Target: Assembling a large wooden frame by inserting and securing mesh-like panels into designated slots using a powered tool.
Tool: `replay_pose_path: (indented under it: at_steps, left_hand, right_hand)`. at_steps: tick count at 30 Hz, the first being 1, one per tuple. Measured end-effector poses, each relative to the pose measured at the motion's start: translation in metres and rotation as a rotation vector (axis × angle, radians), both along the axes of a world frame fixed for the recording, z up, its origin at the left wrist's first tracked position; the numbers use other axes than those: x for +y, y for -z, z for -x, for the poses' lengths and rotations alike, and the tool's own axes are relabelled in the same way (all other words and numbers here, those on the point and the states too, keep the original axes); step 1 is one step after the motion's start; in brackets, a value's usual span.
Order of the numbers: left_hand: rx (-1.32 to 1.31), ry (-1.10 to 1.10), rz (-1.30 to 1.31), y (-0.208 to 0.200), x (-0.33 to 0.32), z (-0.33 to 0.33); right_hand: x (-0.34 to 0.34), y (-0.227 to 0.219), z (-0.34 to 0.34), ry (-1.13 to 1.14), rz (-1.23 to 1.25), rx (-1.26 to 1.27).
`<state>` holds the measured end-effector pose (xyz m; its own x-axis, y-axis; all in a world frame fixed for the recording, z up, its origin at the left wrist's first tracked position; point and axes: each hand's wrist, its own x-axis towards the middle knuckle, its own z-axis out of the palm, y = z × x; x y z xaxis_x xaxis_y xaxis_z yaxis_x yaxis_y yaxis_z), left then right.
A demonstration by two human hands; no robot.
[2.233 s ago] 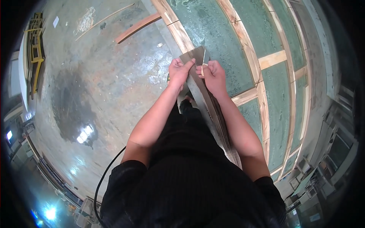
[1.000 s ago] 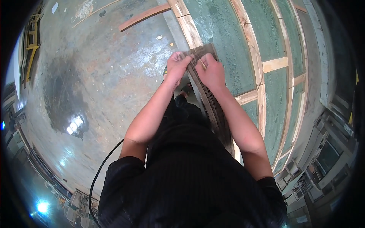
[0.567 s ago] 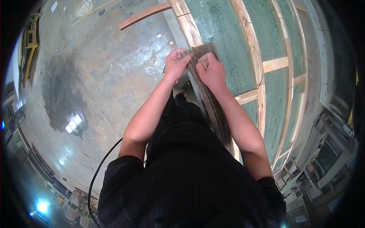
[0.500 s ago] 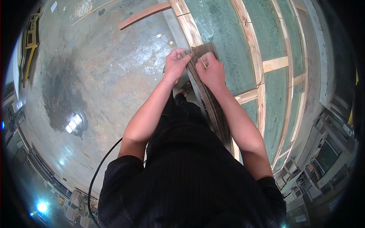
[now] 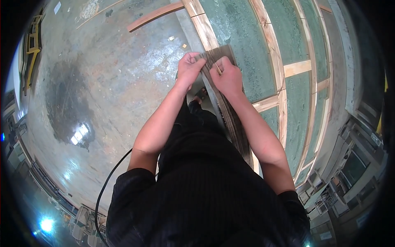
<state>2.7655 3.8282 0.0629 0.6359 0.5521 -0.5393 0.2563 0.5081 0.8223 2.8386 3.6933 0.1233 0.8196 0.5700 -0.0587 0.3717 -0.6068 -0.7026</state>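
Observation:
A dark brown board [image 5: 224, 51] with a grooved grain lies lengthwise in front of me, along the near side of a wooden frame. Its lower part runs down beneath my right forearm. At the board's left edge, close to its far end, my left hand [image 5: 190, 69] is closed, with thumb and fingertips pinching that edge. Over the board's face my right hand [image 5: 228, 78] is curled round a thin light-coloured stick [image 5: 218, 69], possibly a pencil. Its tip is too small to make out.
Pale wooden slats [image 5: 268, 37] form a large grid over a greenish surface [image 5: 238, 29] on the right. A reddish wood strip [image 5: 154, 17] lies ahead. Dark wet stains mark the concrete floor [image 5: 119, 94]. A black cable [image 5: 108, 181] curves past my left side.
My right hand has shifted slightly left and toward me with the thin stick. More of the board's far end now shows. My left hand has barely moved.

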Motion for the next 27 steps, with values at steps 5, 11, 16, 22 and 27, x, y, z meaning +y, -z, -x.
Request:
replay_pose_path:
  at_steps: [5, 11, 16, 22, 27]
  left_hand:
    - [0.001, -0.001, 0.001, -0.002, 0.002, 0.002]
    - [-0.009, -0.023, 0.031, -0.008, 0.002, 0.001]
    - [0.014, -0.007, 0.027, -0.003, 0.004, 0.002]
    - [0.034, 0.007, 0.004, -0.006, 0.005, 0.004]
    - [0.048, 0.038, -0.049, -0.008, 0.006, 0.003]
  right_hand:
    - [0.007, -0.008, -0.001, -0.029, 0.055, -0.021]
    - [0.006, -0.012, 0.002, -0.03, 0.08, -0.031]
    - [0.003, -0.008, 0.004, -0.025, 0.062, -0.03]
    - [0.011, -0.011, 0.002, -0.073, 0.182, -0.042]
    - [0.023, -0.018, -0.007, -0.099, 0.298, -0.064]
